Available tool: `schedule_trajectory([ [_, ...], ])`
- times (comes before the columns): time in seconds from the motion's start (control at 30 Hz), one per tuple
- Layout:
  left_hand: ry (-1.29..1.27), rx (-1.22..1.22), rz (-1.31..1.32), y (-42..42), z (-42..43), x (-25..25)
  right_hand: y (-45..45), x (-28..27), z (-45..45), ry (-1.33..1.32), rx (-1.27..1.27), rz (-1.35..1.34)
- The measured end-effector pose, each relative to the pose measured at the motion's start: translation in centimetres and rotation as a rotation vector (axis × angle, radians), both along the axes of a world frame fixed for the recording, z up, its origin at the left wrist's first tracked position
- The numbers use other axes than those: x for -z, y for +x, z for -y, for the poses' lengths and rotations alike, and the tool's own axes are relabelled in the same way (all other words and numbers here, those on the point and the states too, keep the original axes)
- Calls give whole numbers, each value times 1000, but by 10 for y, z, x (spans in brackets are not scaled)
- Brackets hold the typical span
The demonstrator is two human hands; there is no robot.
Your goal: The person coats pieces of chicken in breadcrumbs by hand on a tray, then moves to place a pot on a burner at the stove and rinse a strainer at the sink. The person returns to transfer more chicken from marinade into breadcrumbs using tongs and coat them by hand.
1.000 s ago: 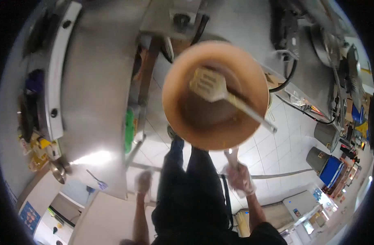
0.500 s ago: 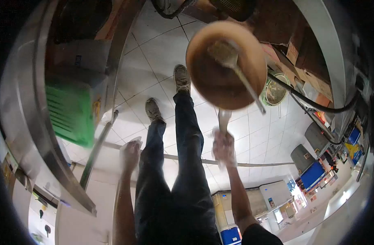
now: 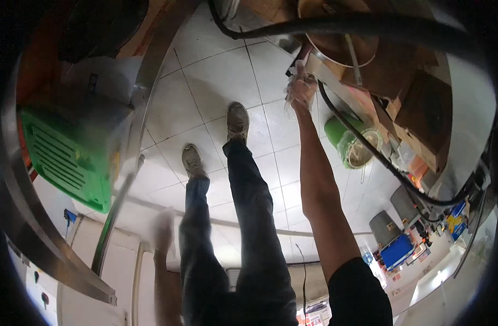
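Note:
My right hand (image 3: 301, 91), in a clear plastic glove, reaches far forward and is closed around the dark handle of a round pan (image 3: 331, 48). The pan has a brown inside, and a thick black hose crosses in front of its far part. A spatula (image 3: 354, 60) lies in the pan with its light handle sticking out over the near rim; its blade is mostly hidden. Low beside my left leg hangs my left hand (image 3: 163, 231), away from any object. Motion smears its fingers.
To the left stands a green slatted plastic crate (image 3: 67, 163) beside a metal frame. Cardboard boxes (image 3: 423, 108), a black hose (image 3: 363, 138) and a green-rimmed bucket (image 3: 363, 149) line the right side. White tiles cover the floor under my shoes.
My right hand has carried the pan, with the spatula in it, forward to the far right, beyond the hose. My left hand has dropped lower and slightly left.

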State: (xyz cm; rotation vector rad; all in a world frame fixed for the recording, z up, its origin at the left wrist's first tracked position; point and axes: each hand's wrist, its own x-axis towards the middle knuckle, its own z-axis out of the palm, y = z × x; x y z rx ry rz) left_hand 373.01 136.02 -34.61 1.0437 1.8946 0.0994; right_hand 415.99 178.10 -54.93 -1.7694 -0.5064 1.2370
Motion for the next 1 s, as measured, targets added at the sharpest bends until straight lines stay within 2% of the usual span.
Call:
schedule_trajectory([
  [0.03,-44,-60,15,-5,15,9,-14,-21,-11,-67,-28,129],
  [0.1,10,5,-23,-9,29,15,-3,3,-26,87,-55,20],
  [0.13,-34,-162,30,-3,22,11,4,13,-34,163,-67,-34],
  [0.17,-67,-336,76,4,14,7,4,-4,-48,15,-77,-110],
  [0.23,-141,-285,25,-3,28,13,80,128,-88,185,-85,-595],
  [0.27,-158,-294,-2,-3,20,12,72,110,-121,174,-335,-253],
  [0.3,-87,-206,-36,-1,7,7,62,89,-156,140,-594,210],
  [0.33,-190,-199,-80,-2,-1,3,52,67,-191,123,-755,601],
  [0.37,-153,-172,-87,-5,-10,0,43,62,-214,147,-724,563],
  [0.43,-174,-102,-115,-16,-11,2,34,59,-257,249,-651,244],
  [0.47,0,-78,-172,-14,-19,7,34,64,-275,310,-634,-17],
  [0.53,-73,-207,-106,-9,-52,-2,37,72,-307,383,-612,-589],
  [0.63,-80,-175,-121,-16,-51,13,42,57,-302,332,-841,-1166],
  [0.7,-16,-211,-41,-5,-94,10,16,19,-249,337,-717,-1021],
  [0.77,11,-269,-4,2,-142,-6,-12,-11,-178,397,-728,-141],
  [0.83,74,-313,-7,1,-191,-6,-9,15,-109,343,-698,138],
  [0.9,228,-340,-104,-15,-227,10,-23,19,-13,55,-437,-176],
  [0.93,335,-366,-232,-28,-250,25,-64,7,31,249,-550,-19],
  [1.0,554,-416,-534,-66,-299,64,-148,-34,53,-45,-665,-120],
])
